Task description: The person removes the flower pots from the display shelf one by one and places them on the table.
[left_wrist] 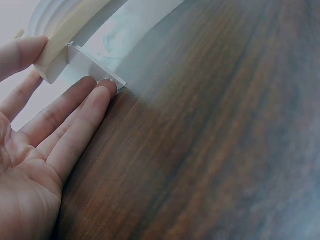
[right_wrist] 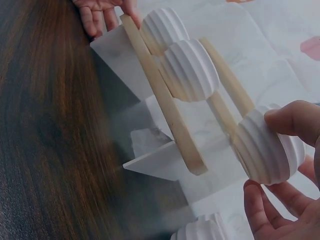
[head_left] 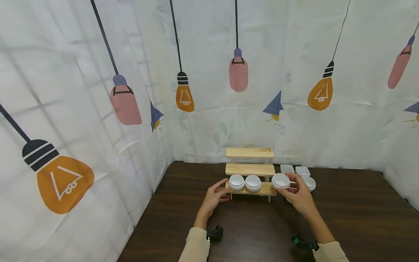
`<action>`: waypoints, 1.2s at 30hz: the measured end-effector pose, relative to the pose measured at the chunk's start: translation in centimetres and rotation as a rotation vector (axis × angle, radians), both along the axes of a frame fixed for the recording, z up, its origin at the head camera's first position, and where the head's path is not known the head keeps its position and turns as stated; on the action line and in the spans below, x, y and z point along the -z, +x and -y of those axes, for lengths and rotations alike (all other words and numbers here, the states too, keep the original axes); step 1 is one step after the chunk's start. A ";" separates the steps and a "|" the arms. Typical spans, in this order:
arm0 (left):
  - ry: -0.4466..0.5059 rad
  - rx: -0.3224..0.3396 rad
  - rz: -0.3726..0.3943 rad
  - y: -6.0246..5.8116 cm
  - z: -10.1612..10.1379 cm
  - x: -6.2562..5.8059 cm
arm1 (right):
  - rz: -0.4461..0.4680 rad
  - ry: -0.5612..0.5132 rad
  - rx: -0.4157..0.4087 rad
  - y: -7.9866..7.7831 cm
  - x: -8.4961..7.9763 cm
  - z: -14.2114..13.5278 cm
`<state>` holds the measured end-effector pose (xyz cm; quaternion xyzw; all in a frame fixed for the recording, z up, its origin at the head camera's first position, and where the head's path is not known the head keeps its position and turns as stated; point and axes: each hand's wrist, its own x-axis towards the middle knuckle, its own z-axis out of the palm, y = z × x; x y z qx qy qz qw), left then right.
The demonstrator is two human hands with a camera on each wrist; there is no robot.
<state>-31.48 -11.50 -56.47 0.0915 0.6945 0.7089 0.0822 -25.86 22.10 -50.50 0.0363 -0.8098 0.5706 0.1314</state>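
Note:
A three-step wooden stand [head_left: 250, 169] with thin white legs stands near the back of the table. On its lowest step sit two white ribbed bowls, a left one [head_left: 236, 182] and a right one [head_left: 253, 183]. My left hand [head_left: 212, 198] holds the left end of that step, thumb on the wood [left_wrist: 55, 52], other fingers extended by the white leg [left_wrist: 95, 65]. Between thumb and fingers, my right hand [head_left: 300, 196] pinches a third ribbed bowl [right_wrist: 267, 147]. This bowl is over the step's right end in the head view, its far side partly hidden by fingers.
Behind my right hand are two square white dishes [head_left: 302, 171] and a round white bowl [head_left: 308, 182], partly covered by the hand. A pale curtain [head_left: 209, 127] printed with lamps hangs behind the dark wooden table [head_left: 353, 211] and along its left side.

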 end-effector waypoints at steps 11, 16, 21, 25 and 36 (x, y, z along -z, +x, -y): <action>-0.007 -0.002 -0.005 0.0 0.1 -0.1 | -0.003 -0.002 -0.009 0.0 -0.1 -0.6; -0.017 0.002 -0.007 0.2 0.1 -0.2 | -0.018 -0.024 -0.014 0.0 -0.1 -1.0; -0.014 0.001 -0.003 0.3 0.1 -0.2 | -0.035 -0.008 0.008 0.2 0.0 -1.4; -0.025 -0.010 0.008 0.3 0.3 0.0 | -0.038 0.009 0.028 0.2 0.1 -1.8; -0.025 -0.007 -0.001 0.2 0.1 -0.1 | -0.051 0.015 0.070 0.2 -0.4 -3.3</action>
